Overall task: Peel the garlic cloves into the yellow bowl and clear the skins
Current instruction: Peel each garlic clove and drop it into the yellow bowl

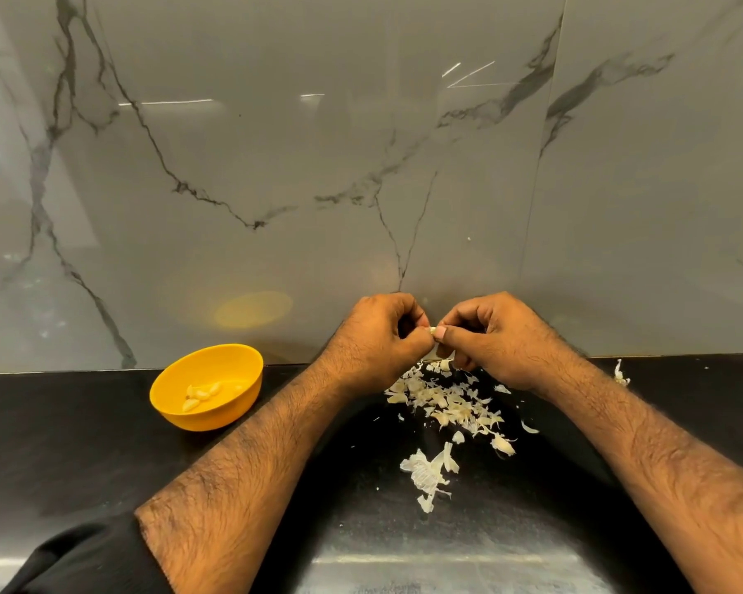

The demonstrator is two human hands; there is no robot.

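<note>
Pinching one garlic clove (433,330) between both sets of fingertips, I have it raised above the counter (82,443), close to the back edge where the marble wall (318,143) begins. My left hand (378,336) curls round the clove's left end, and my right hand (485,336) nips its right end with thumb and forefinger — only a small pale part shows in the gap between them. From that little I read its long axis as lying roughly left to right, but which end is the tip I cannot tell.

The yellow bowl (232,415) sits to the left of my left forearm, near the back edge, tipped a little toward me. Inside it lies a small cluster of peeled cloves (200,394) — four or five, too overlapped to count surely.

Directly beneath and in front of my hands the skins (442,405) are strewn in a loose heap running toward the front edge, far too many to number. One stray scrap of skin (620,375) lies apart, right of my right wrist.
</note>
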